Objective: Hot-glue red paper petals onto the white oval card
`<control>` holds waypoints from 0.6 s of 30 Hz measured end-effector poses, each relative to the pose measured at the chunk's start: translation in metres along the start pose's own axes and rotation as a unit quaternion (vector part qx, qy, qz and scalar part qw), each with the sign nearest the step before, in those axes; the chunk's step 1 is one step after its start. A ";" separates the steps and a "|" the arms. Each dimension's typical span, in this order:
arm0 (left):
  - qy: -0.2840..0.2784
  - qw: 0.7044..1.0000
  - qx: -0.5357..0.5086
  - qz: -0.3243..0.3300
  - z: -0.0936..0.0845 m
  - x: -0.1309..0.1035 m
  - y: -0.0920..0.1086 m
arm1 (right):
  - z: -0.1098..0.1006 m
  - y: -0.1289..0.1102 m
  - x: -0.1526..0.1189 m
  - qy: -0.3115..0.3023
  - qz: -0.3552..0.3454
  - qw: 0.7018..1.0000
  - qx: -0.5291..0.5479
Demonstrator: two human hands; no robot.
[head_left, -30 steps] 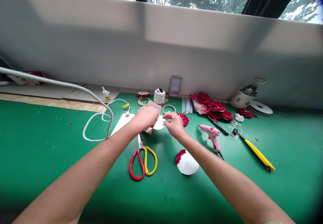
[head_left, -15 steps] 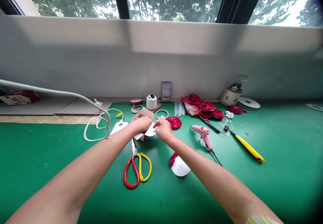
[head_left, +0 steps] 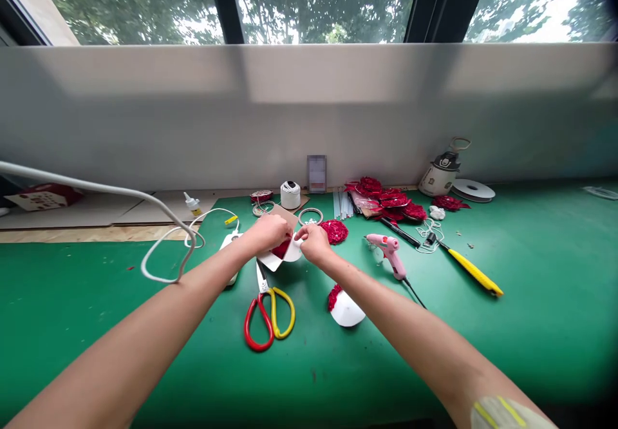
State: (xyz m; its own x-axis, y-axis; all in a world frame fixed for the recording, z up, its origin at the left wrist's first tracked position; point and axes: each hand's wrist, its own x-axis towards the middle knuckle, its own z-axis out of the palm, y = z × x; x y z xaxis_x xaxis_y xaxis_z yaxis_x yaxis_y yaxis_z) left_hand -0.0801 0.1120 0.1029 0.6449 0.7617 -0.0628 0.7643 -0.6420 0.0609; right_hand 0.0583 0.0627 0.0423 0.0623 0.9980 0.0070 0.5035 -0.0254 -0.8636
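Observation:
A small open box [head_left: 270, 261] with pale flaps stands in front of me, red material [head_left: 280, 248] showing inside. My left hand [head_left: 273, 230] is over the box, fingers closed and pointing down; whatever they grip is hidden. Between the pinched fingers of my right hand [head_left: 313, 243] is the edge of a white rounded piece of card [head_left: 293, 250], which overlaps the box's right side. Whether the card is a flap or a separate disc, I cannot tell. Just behind my right hand lies a red textured disc [head_left: 334, 231]. Nearer me is a white disc [head_left: 347, 311] partly edged in red.
Scissors [head_left: 265, 319] with red and yellow handles lie before the box. On the right are a pink glue gun [head_left: 389, 252], a yellow-handled knife [head_left: 473, 273] and red flowers [head_left: 393, 203]. A white cable [head_left: 145, 197] loops above my left forearm. String [head_left: 290, 195] stands behind.
My left hand has lifted slightly out of the box, and red material inside now shows. My right hand keeps its pinch on the white card. The view has shifted a little.

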 end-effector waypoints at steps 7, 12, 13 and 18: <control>0.045 0.994 -0.101 -0.006 -0.009 0.005 -0.011 | 0.002 -0.005 -0.003 -0.017 0.028 0.999 -0.008; 0.106 0.978 -0.179 -0.026 -0.017 0.011 -0.011 | 0.003 -0.004 -0.005 -0.012 0.034 0.999 0.006; 0.119 0.972 -0.199 -0.032 -0.020 0.010 -0.009 | 0.003 -0.004 -0.005 -0.010 0.033 0.999 0.009; 0.181 0.930 -0.315 -0.050 -0.033 -0.007 0.023 | 0.006 -0.007 -0.007 0.000 0.033 0.999 0.033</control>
State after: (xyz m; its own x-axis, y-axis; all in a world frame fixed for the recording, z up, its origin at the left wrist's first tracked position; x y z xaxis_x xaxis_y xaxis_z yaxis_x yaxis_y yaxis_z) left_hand -0.0676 0.0946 0.1380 0.4386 0.8679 0.2332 0.5914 -0.4742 0.6522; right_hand 0.0493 0.0561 0.0450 0.0931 0.9943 -0.0512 0.4410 -0.0873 -0.8933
